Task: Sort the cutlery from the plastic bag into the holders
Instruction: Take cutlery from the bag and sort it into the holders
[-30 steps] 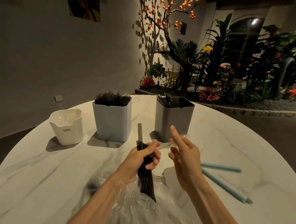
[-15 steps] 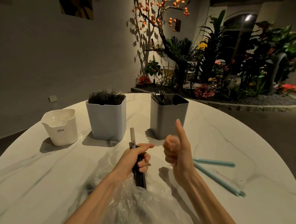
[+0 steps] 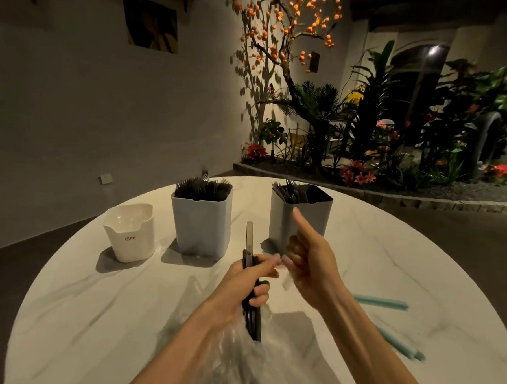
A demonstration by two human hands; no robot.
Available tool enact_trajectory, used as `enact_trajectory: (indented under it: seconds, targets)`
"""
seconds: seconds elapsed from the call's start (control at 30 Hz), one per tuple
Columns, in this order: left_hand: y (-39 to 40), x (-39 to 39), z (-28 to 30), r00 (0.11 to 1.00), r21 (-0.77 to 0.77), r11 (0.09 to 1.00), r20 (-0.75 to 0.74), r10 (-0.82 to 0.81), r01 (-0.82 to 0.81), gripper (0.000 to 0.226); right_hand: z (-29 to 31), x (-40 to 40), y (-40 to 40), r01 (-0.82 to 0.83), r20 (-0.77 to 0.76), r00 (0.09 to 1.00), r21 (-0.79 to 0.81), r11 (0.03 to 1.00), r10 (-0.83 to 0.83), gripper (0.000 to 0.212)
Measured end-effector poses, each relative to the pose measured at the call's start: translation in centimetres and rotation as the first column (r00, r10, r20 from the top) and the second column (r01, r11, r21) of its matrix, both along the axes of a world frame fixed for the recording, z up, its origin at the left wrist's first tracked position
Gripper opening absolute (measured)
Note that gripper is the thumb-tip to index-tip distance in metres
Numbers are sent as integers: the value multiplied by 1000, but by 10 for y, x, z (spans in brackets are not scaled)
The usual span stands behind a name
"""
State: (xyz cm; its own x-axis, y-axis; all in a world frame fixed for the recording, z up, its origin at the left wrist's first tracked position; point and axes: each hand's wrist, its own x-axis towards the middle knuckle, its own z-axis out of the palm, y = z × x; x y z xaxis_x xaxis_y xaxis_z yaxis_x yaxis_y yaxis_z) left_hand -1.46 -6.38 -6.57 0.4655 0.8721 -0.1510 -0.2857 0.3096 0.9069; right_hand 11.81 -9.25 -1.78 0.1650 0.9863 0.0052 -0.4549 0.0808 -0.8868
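Observation:
My left hand (image 3: 250,282) grips a bundle of black cutlery (image 3: 252,319) upright over the clear plastic bag (image 3: 237,364). One piece (image 3: 249,238) sticks up above the rest. Just to the right, my right hand (image 3: 310,262) has its fingers curled and thumb raised. A blurred scrap of clear wrapper (image 3: 286,281) hangs from its fingers. Behind the hands stand a pale holder (image 3: 200,227) packed with black forks and a grey holder (image 3: 303,221) with a few black pieces in its left corner.
A small white cup (image 3: 129,238) sits at the left of the round marble table (image 3: 87,306). Two teal wrapped sticks (image 3: 383,303) (image 3: 400,345) lie on the right. Beyond the table are a wall and a planted bed.
My right hand went from open fingers to a curled fist with the thumb up and stays beside the left. The left hand keeps the bundle; the camera tilted slightly.

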Motion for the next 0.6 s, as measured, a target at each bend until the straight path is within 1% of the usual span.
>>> enact_trajectory:
  seconds: [0.07,0.13,0.17,0.27,0.4,0.47,0.5,0.53,0.6]
  targets:
    - [-2,-8,15,1000,57,998,-16,14,-13,36,32,-9,8,-61,-21,998,85,995,63,51]
    - [-4,-23,31,1000,132,991,-25,17,-14,56,58,-24,20,-84,-36,995,124,989,89,50]
    - [-4,-32,37,998,179,983,-43,38,-29,61,68,-33,26,-86,-31,995,130,988,90,51]
    - [-5,-63,54,995,276,958,-46,93,-77,51,87,-70,39,-131,21,991,133,982,130,50]
    - [-6,-107,67,985,310,944,-87,146,-112,48,95,-119,53,-222,241,950,79,972,197,49]
    - [-5,-128,68,973,299,942,-120,195,-152,46,95,-143,58,-226,329,922,37,973,202,46]
    - [-5,-138,68,966,284,942,-128,224,-180,44,94,-155,61,-218,385,902,21,976,194,49]
    - [-5,-145,66,963,251,945,-112,245,-211,40,94,-166,63,-205,429,885,11,979,181,57]
    - [-1,-158,61,958,163,945,4,286,-283,29,92,-187,67,-218,498,847,12,976,183,66]
